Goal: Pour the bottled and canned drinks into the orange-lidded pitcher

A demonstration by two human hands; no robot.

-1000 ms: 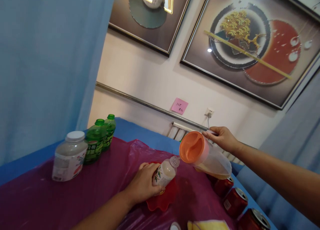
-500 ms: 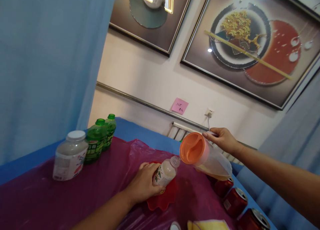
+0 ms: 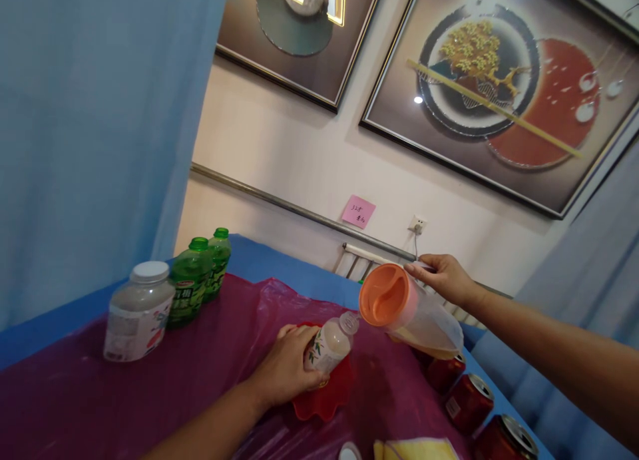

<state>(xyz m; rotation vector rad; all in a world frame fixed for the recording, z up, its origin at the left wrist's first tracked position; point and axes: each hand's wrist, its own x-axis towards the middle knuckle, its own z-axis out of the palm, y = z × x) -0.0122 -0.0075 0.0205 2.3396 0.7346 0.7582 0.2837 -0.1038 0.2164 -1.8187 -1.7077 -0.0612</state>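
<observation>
My left hand [image 3: 294, 367] is wrapped round a clear bottle [image 3: 329, 347] with a leaf-patterned label. The bottle tilts to the right over a red scalloped dish [image 3: 327, 400], and cloudy pale liquid shows inside it. My right hand [image 3: 442, 277] grips the handle of a translucent pitcher [image 3: 432, 323] with an orange lid [image 3: 384, 295]. Tipped left, the pitcher has its lid edge close by the bottle's mouth. Some pale yellowish liquid lies along the pitcher's lower side. Whether liquid runs between the two is hard to make out.
At left stand a white-capped jar [image 3: 140, 313] and two green bottles [image 3: 190, 283]. Several red cans [image 3: 469, 403] line the right edge. A yellow cloth [image 3: 417, 450] and a white cap [image 3: 349, 452] lie at the front. Purple plastic sheeting [image 3: 214, 353] covers the blue table.
Almost nothing differs. Both hands, the bottle and the pitcher hold the same pose, and the view has shifted very slightly.
</observation>
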